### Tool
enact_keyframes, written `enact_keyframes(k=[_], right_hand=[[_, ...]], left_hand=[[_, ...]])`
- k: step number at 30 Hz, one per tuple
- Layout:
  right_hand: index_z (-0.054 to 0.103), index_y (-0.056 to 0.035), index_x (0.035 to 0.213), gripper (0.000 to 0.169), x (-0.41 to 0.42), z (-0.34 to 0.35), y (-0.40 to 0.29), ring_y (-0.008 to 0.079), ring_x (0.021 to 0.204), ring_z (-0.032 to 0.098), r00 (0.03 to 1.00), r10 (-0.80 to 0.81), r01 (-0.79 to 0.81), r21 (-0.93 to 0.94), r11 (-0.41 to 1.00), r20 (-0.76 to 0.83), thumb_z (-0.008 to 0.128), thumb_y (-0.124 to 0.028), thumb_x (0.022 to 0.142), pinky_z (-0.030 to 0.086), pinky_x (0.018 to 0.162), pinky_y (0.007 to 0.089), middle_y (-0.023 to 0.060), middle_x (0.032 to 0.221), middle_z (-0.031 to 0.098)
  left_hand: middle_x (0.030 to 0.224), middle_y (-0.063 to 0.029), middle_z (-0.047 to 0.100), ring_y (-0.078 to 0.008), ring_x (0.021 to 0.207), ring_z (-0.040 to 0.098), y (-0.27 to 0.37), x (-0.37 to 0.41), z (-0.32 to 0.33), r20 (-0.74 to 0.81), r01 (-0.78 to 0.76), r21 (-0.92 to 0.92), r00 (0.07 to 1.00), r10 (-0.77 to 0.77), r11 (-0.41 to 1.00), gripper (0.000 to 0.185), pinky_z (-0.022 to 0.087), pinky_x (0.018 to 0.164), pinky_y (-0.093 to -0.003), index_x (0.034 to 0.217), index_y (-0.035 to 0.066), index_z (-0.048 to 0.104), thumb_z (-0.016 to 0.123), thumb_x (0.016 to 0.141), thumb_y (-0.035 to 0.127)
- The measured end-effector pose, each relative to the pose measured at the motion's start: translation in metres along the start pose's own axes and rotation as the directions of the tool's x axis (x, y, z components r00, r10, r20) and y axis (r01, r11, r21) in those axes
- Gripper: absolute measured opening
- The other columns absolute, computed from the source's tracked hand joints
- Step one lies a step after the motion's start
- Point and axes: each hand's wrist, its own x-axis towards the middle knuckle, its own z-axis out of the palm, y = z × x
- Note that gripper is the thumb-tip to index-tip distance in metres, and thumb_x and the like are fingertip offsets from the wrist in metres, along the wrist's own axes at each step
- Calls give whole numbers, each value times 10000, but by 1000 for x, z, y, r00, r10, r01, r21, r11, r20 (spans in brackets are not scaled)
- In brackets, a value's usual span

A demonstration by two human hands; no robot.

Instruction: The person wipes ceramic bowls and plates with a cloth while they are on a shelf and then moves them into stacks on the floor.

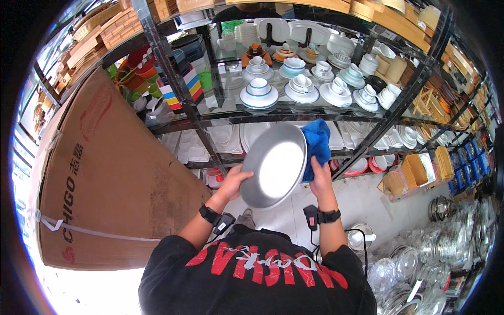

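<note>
A round grey metal basin is held up before my chest, tilted, with a bright patch of light across its middle. My left hand grips its left edge, the thumb lying over the near face. Bunched in my right hand is a blue cloth, pressed up by the basin's right rim. The right fingers are partly hidden behind the cloth. A black strap with a small device sits on each wrist.
Ahead stands a black-framed glass shelf with cups and saucers. A tall cardboard carton rises at left. Plastic-wrapped metalware covers the floor at right, near woven baskets. A black cable hangs beside my right arm.
</note>
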Motion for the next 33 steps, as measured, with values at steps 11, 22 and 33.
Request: enact_keyframes(k=[11, 22, 33], right_hand=[[472, -24, 1315, 478, -19, -2, 54, 271, 1140, 560, 860, 502, -478, 500, 723, 96, 463, -334, 952, 448, 999, 424, 148, 1272, 558], [459, -56, 1327, 420, -30, -31, 18, 259, 1203, 517, 965, 256, -254, 481, 839, 62, 478, -274, 969, 382, 1053, 429, 102, 1305, 542], [532, -15, 1222, 358, -37, -27, 8, 215, 1052, 598, 981, 78, -77, 12, 997, -177, 599, -96, 880, 462, 948, 378, 100, 1152, 617]], left_hand=[[1091, -107, 625, -166, 951, 601, -1, 37, 27, -187, -331, 227, 908, 375, 916, 334, 478, 853, -299, 1231, -34, 489, 540, 912, 54], [1163, -131, 578, -301, 1119, 535, -20, 23, -20, 40, 20, -324, 999, -7, 946, 562, 412, 991, -449, 1214, -36, 493, 489, 659, 49], [1252, -148, 537, -309, 1170, 503, -14, 23, -35, -254, -242, -328, 954, 161, 913, 535, 406, 1006, -451, 1287, -11, 448, 499, 804, 214]])
